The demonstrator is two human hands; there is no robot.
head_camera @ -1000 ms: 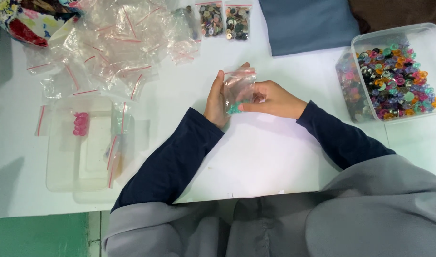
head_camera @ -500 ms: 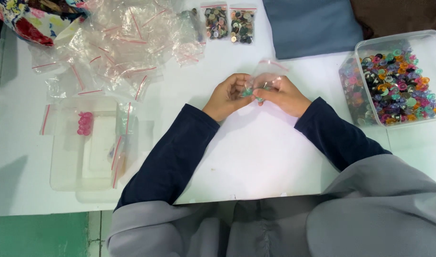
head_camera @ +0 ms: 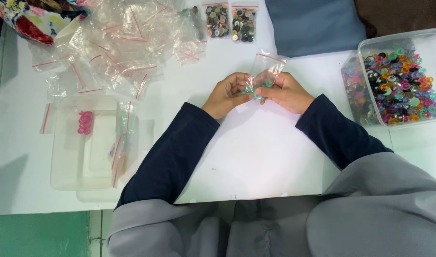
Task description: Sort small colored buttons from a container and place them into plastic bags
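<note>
Small clear zip bag (head_camera: 264, 71) of green buttons pinched between left hand (head_camera: 226, 93) and right hand (head_camera: 287, 91) above white tabletop (head_camera: 256, 157). Clear plastic tub (head_camera: 402, 76) of mixed buttons at right.

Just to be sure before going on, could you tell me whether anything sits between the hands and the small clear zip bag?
Nothing visible: left hand and right hand both already pinch the small clear zip bag.

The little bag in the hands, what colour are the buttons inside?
Green, teal-tinted, seen through the clear small bag held by both hands, in the head view.
</note>
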